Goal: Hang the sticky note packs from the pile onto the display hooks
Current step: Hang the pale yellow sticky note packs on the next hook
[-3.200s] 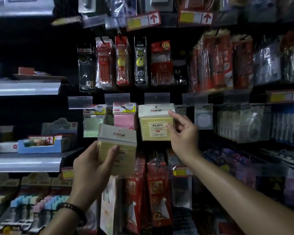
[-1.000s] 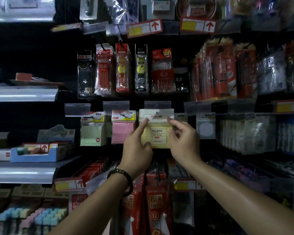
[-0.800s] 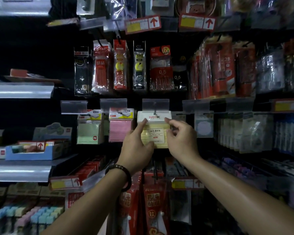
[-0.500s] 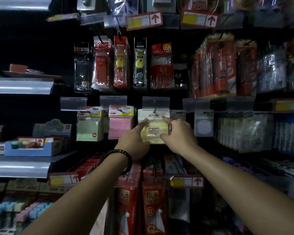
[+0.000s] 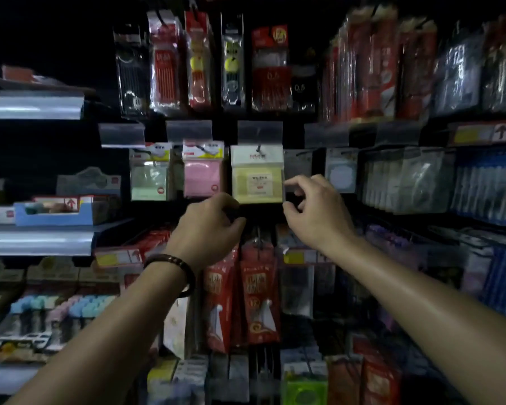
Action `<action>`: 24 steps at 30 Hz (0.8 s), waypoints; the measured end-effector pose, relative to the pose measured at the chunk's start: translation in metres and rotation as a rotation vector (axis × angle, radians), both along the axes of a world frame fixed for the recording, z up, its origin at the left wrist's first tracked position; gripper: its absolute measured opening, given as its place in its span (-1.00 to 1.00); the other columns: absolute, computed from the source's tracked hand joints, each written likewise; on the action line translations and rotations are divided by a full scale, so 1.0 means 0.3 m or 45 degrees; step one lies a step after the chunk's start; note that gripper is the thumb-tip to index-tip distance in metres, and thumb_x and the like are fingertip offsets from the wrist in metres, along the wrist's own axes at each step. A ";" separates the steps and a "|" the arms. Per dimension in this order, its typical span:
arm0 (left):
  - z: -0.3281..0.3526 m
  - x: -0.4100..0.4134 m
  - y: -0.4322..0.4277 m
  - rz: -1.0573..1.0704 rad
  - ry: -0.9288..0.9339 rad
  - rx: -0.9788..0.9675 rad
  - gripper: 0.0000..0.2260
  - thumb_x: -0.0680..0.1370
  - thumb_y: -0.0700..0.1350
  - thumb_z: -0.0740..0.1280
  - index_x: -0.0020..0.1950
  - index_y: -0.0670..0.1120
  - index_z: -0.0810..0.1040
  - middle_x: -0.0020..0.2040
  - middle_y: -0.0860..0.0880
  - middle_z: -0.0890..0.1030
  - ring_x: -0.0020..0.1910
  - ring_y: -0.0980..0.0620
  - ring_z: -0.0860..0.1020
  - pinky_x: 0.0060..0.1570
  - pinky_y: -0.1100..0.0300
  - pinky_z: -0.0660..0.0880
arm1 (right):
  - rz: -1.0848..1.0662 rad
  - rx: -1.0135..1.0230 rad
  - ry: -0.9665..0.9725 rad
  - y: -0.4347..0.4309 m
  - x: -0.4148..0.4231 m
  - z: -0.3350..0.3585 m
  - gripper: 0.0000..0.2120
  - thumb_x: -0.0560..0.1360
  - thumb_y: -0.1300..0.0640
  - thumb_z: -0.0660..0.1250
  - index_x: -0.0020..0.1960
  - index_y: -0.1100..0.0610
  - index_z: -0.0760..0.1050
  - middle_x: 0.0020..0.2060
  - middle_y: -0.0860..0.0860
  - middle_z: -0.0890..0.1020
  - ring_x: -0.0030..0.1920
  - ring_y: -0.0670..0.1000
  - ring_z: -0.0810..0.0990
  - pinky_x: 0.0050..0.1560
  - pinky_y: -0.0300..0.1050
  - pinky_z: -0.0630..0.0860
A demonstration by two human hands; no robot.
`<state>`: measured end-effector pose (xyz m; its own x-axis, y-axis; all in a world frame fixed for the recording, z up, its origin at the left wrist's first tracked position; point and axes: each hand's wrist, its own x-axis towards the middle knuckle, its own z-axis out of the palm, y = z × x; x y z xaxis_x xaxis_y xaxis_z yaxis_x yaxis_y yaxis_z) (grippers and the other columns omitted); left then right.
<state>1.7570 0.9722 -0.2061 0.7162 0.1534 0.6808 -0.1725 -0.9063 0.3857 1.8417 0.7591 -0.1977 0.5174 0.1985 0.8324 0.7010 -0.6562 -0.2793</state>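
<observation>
Yellow sticky note pack (image 5: 257,182) hangs upright on its hook (image 5: 258,148), just above and between your hands. Both the left hand (image 5: 209,222) and right hand (image 5: 316,211) hold nothing, fingers loosely curled, beside its lower corners.

"0.5", it seems, on red pack (image 5: 271,72)

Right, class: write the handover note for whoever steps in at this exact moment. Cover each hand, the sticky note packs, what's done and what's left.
Left hand: loosely curled, empty, just below the yellow pack's lower left corner.
Right hand: loosely curled, empty, beside its lower right corner.
The yellow pack hangs on its hook, right of the pink pack and green pack.
Done: that pack is hung.
Left: the pile is out of view; fetch any remaining packs and hang them.
</observation>
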 end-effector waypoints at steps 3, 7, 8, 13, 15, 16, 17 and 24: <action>-0.124 -0.113 -0.014 -0.096 -0.031 0.015 -0.82 0.63 0.11 0.42 0.20 0.13 0.66 -0.10 0.19 0.64 -0.08 0.19 0.63 -0.07 0.11 0.63 | 0.114 0.035 -0.143 -0.060 -0.076 -0.144 -0.83 0.59 0.09 0.42 0.18 0.00 0.61 -0.05 -0.11 0.53 -0.20 -0.14 0.55 -0.12 -0.13 0.56; -0.394 -0.206 -0.038 -0.260 0.118 0.112 -0.93 0.65 0.07 0.38 0.05 0.13 0.64 -0.22 0.22 0.62 -0.21 0.32 0.60 -0.30 0.38 0.47 | 0.177 -0.054 -0.166 -0.132 -0.166 -0.420 -0.92 0.61 0.15 0.40 0.08 0.11 0.64 -0.09 -0.07 0.55 -0.16 -0.07 0.53 -0.14 -0.20 0.44; -0.475 -0.214 -0.034 -0.283 0.198 0.136 -0.91 0.65 0.09 0.37 0.01 0.14 0.64 -0.25 0.23 0.63 -0.24 0.31 0.60 -0.31 0.36 0.44 | 0.193 -0.100 -0.119 -0.153 -0.179 -0.498 -0.92 0.62 0.15 0.39 0.08 0.12 0.63 -0.08 -0.05 0.57 -0.15 -0.06 0.54 -0.12 -0.21 0.44; -0.927 -0.203 0.019 -0.326 0.525 0.124 -0.89 0.62 0.14 0.34 -0.10 0.26 0.57 -0.24 0.20 0.67 -0.29 0.24 0.62 -0.25 0.05 0.59 | 0.209 -0.187 0.204 -0.249 -0.188 -0.949 -0.96 0.58 0.23 0.42 0.00 0.11 0.61 -0.13 -0.04 0.59 -0.16 -0.06 0.55 -0.13 -0.16 0.46; -1.100 -0.204 0.016 -0.330 0.632 0.095 -0.84 0.62 0.11 0.36 -0.15 0.32 0.52 -0.27 0.26 0.63 -0.31 0.28 0.60 -0.31 0.15 0.52 | 0.200 -0.187 0.405 -0.281 -0.175 -1.139 -0.94 0.58 0.22 0.41 -0.02 0.07 0.60 -0.15 -0.09 0.57 -0.15 -0.06 0.58 -0.14 -0.07 0.53; -1.186 -0.203 0.013 -0.325 0.698 0.072 -0.82 0.61 0.11 0.37 -0.17 0.32 0.51 -0.28 0.30 0.62 -0.31 0.32 0.58 -0.32 0.24 0.47 | 0.181 -0.199 0.512 -0.299 -0.167 -1.242 -0.94 0.60 0.19 0.39 -0.01 0.04 0.60 -0.15 -0.11 0.57 -0.15 -0.07 0.58 -0.15 -0.03 0.55; -1.264 -0.200 0.008 -0.328 0.767 0.049 -0.83 0.60 0.11 0.37 -0.18 0.31 0.52 -0.28 0.33 0.61 -0.29 0.35 0.57 -0.30 0.30 0.46 | 0.148 -0.241 0.612 -0.314 -0.164 -1.345 -0.95 0.62 0.14 0.36 0.00 0.02 0.58 -0.14 -0.11 0.56 -0.15 -0.07 0.57 -0.16 -0.01 0.56; -1.697 -0.132 -0.048 -0.294 1.158 -0.136 -0.91 0.60 0.08 0.38 -0.08 0.20 0.66 -0.20 0.26 0.68 -0.19 0.28 0.64 -0.10 0.15 0.61 | -0.126 -0.787 1.363 -0.330 -0.165 -1.990 -0.72 0.61 0.03 0.30 0.32 -0.02 0.49 0.25 -0.02 0.52 0.28 0.11 0.56 0.19 0.05 0.57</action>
<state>1.7172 0.9577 -0.7151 0.9860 -0.0292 -0.1639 0.0648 -0.8395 0.5395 1.7922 0.6602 -0.7947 0.9141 0.3287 -0.2373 0.2511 -0.9186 -0.3052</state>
